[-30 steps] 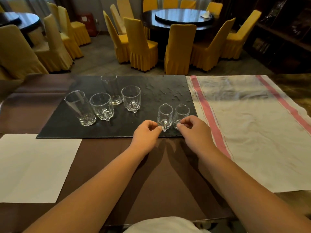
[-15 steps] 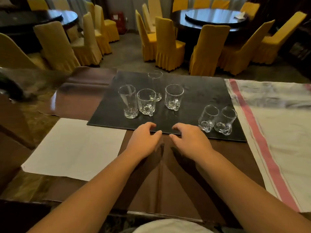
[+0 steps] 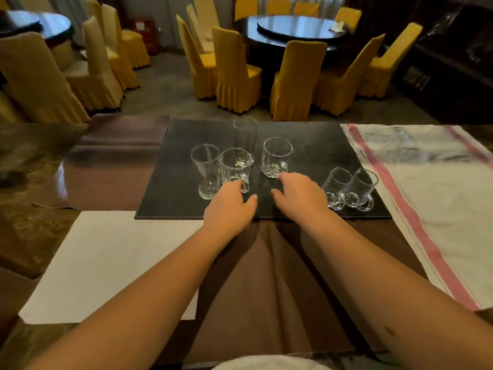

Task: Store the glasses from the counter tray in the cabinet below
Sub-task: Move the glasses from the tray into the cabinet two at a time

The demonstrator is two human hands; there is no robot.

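I see both hands out over the near half of the black tray, side by side with a small gap between them, and neither has a glass lifted. My left hand reaches toward the handled mug in the left group; its fingertips are at the mug's handle, though I cannot tell whether they have closed on it or only touch it. My right hand has its fingers loosely spread, the tips just beside the base of the second mug, and it holds nothing. A short tumbler stands upright at the left of the group, and a tall glass stands behind the mugs. Two small handled glasses sit touching each other near the tray's right front corner, handles toward me. All six glasses are on the tray. A white sheet of paper lies on the brown cloth to the left, and a white towel with pink stripes lies to the right of the tray
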